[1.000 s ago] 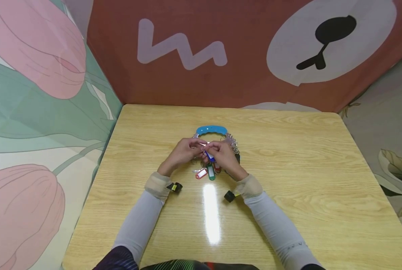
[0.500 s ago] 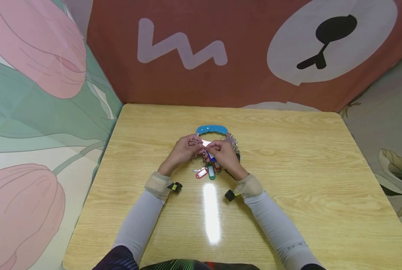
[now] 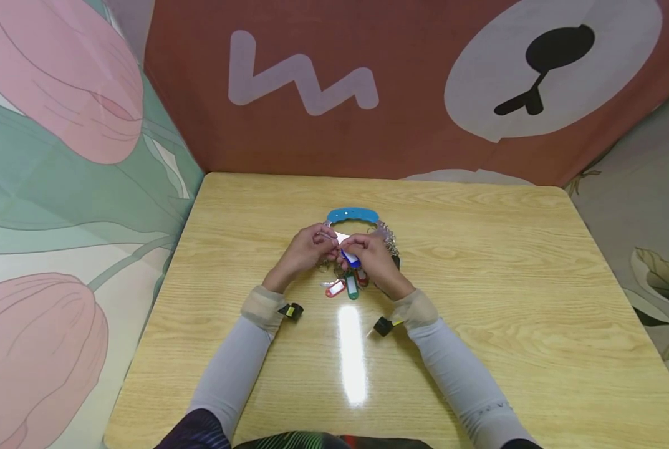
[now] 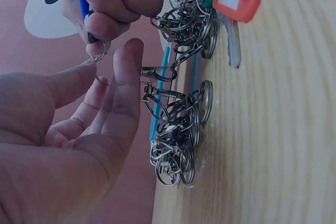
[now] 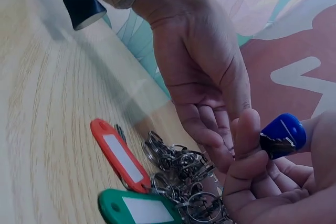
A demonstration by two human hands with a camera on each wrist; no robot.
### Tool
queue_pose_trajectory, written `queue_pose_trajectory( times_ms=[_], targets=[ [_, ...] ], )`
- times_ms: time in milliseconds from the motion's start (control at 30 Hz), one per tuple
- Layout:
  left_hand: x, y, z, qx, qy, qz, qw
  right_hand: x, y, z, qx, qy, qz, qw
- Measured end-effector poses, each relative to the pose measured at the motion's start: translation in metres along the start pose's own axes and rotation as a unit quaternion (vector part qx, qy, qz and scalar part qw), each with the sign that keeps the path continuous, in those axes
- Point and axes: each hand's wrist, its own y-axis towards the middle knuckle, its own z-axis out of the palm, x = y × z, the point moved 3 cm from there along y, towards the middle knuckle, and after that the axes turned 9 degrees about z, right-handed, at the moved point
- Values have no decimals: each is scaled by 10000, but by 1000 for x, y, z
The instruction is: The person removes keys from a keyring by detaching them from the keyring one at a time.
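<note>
Between the fingers of my right hand (image 3: 375, 259) is a blue key tag (image 3: 352, 259) with a white label; the right wrist view shows the tag's blue end (image 5: 291, 132). My left hand (image 3: 305, 249) pinches a thin metal split ring (image 4: 103, 83) between thumb and index finger. In the left wrist view the ring meets a smaller ring at the tag's lower end. Just below the hands lie a red key tag (image 3: 335, 288), a green key tag (image 3: 351, 285) and a metal key (image 4: 233, 40). Fingers partly hide the blue tag.
Behind the hands a curved blue handle (image 3: 353, 215) lies on the wooden table (image 3: 508, 268). Many metal rings and clasps (image 4: 176, 129) are bunched beneath it. Both wrists carry small black cameras. A patterned wall (image 3: 312, 143) borders the table's far edge.
My left hand has shifted slightly away from the body, uncovering a white patch between the hands. The blue tag has tilted a little in my right fingers. The other tags have stayed put.
</note>
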Motion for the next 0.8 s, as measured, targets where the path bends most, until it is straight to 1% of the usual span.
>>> queue_pose_trajectory(
  times_ms=[200, 367, 600, 700, 800],
  targets=[
    [1, 0, 0, -27, 31, -22, 10000, -3, 2, 2, 163, 519, 131, 9984],
    [1, 1, -1, 50, 265, 27, 9996, -4, 3, 2, 186, 726, 173, 9970],
    [-1, 1, -3, 311, 658, 91, 9973, -5, 3, 0, 110, 564, 288, 9979],
    [-2, 0, -3, 347, 784, 122, 9962, -5, 3, 0, 74, 512, 286, 9983],
    [-1, 0, -3, 338, 788, 137, 9962, -6, 4, 0, 92, 475, 287, 9984]
  ],
)
